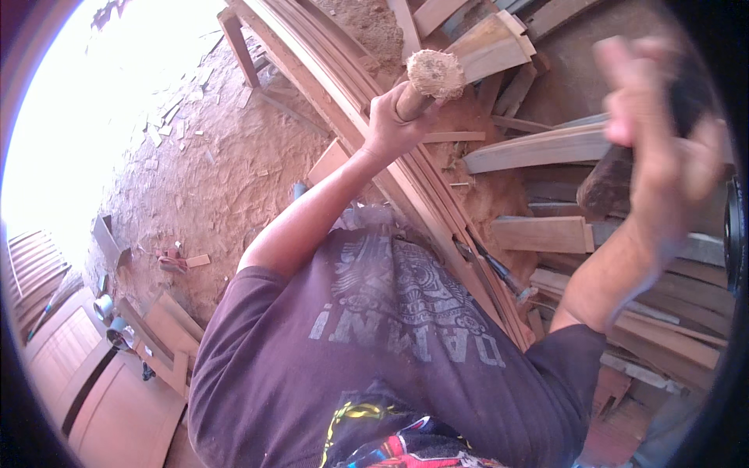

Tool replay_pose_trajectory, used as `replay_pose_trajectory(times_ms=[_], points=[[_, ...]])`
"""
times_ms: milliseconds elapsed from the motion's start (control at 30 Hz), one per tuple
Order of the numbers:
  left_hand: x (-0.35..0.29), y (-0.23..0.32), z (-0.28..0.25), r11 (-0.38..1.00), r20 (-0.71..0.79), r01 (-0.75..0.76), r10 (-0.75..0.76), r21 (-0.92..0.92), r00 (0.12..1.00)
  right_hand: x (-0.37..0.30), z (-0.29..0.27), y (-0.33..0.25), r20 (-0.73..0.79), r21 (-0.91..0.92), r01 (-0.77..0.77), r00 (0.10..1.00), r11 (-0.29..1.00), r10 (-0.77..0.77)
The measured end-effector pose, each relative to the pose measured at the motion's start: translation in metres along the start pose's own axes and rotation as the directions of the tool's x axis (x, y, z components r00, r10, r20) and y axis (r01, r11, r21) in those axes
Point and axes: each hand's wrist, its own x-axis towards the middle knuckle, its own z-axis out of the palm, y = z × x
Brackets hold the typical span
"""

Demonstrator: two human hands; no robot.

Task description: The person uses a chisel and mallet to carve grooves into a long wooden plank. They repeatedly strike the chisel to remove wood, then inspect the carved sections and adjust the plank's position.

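Observation:
My left hand (398, 121) is closed around the handle of a chisel (435, 76), whose wooden butt is frayed and mushroomed and points up at me. Its blade is hidden below the fist. Under that hand runs a long grooved wooden beam (335, 82), slanting from the top toward the lower right. Raised at the right, my right hand (655, 132) is smeared by motion, its fingers wrapped round a dark wooden block (607, 181) that sticks out below the palm. The block's full shape cannot be made out.
A dark slender tool (499, 269) lies on the beam near my chest. Boards and offcuts (546, 148) pile up on the right. Wood scraps (168, 121) litter the dusty ground at left. Panels (129, 405) lie at lower left, near small cans (117, 331). A wooden leg (239, 47) stands under the beam.

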Motion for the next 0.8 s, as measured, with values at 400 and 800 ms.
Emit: replay_pose_trajectory(times_ms=[400,800], points=[[0.008,0.003,-0.008,1.0,0.025,0.009,-0.008,-0.026,1.0,-0.134,0.081,0.095,0.297,0.099,-0.563,0.804,0.821,0.515],[0.013,0.031,-0.051,0.96,0.403,0.193,-0.262,0.203,0.877,-0.285,0.15,0.149,0.041,-0.329,-0.748,0.599,0.576,0.8]])
